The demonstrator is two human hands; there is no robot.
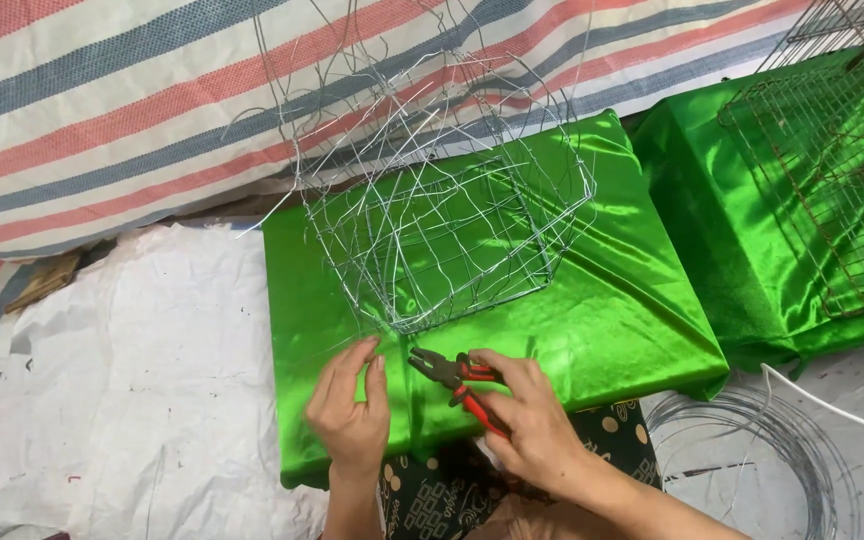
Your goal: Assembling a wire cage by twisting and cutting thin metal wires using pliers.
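this looks like a small home workshop on the floor — a place for making wire cages. a half-made wire cage sits on a block wrapped in shiny green cloth, a wire coil lies near — striped tarp behind, rusty mesh panels.

The wire cage ran past the top edge, its upper strands lost. The rusty mesh rack was cut off at the right edge. The right hand hid the pliers' handle ends. The wire coil left the bottom edge.
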